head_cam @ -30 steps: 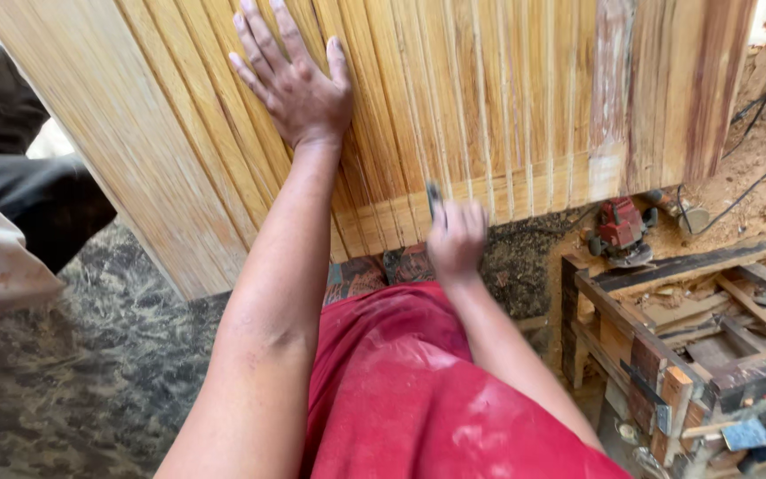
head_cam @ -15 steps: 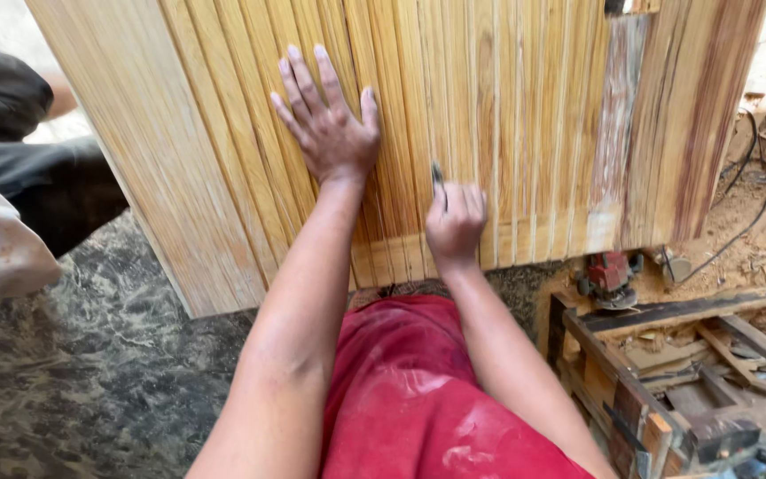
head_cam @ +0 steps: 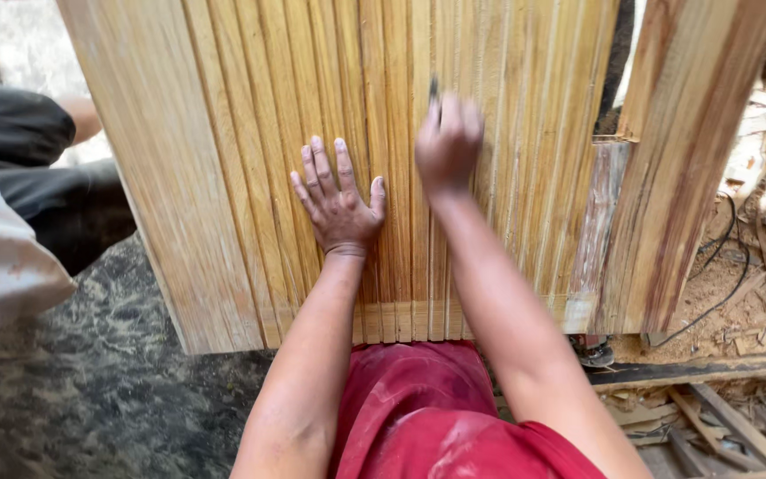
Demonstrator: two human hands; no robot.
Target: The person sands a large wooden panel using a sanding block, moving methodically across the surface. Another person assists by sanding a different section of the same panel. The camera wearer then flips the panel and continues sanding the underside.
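The left hand lies flat, fingers spread, on the grooved panel near its lower edge. The right hand, just beside it, has its fingers closed around a thin dark tool against the panel.

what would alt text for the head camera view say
Seen from above, a person's left hand lies flat on a grooved wooden panel while the right hand, blurred, grips a small dark tool against the grooves. Red clothing fills the foreground, and another person's dark-clad leg is at left.
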